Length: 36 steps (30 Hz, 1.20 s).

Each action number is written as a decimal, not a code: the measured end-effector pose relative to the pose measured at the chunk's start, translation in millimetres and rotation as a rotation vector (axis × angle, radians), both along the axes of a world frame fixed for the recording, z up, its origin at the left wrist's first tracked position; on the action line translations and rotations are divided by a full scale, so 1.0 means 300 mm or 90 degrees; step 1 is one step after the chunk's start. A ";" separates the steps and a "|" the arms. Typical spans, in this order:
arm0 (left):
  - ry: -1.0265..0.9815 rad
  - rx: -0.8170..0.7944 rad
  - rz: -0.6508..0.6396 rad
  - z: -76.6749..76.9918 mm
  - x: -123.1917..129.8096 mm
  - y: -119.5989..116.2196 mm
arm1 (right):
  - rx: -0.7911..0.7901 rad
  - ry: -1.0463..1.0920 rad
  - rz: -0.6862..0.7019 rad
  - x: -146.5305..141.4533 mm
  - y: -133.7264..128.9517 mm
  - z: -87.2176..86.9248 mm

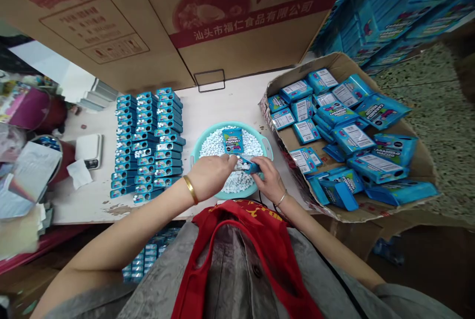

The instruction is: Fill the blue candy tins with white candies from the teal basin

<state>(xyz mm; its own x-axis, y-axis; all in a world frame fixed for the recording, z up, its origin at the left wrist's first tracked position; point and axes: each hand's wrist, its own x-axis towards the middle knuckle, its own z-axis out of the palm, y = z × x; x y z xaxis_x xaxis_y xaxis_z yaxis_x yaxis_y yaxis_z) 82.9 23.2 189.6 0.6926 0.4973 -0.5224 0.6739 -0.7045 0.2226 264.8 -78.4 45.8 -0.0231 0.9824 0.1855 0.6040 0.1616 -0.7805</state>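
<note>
Two bare hands work over a teal plastic basin (pixel 230 124) heaped with small white candies (pixel 218 146), which stands on a counter (pixel 222 101). The right hand (pixel 269 180) grips a small blue candy box (pixel 247 164) above the basin, its end meeting the pinched fingertips (pixel 232 160) of the left hand (pixel 210 178). Another box (pixel 233 141) lies on the candies. Rows of blue boxes (pixel 148 141) stand to the left; a cardboard carton (pixel 421 160) of blue packs (pixel 336 113) sits right.

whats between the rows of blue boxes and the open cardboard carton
The head view shows a round teal plastic basin heaped with small white candies there.
</note>
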 end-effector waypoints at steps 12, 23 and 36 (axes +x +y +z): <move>0.069 0.028 0.104 -0.307 -0.178 0.013 | -0.014 0.029 -0.081 0.066 -0.011 -0.003; 0.035 -0.053 0.188 -0.540 -0.150 -0.056 | -0.007 0.000 -0.153 0.125 -0.019 0.039; -0.139 -0.135 0.203 -0.725 -0.028 -0.082 | -0.025 0.020 -0.159 0.117 -0.009 0.033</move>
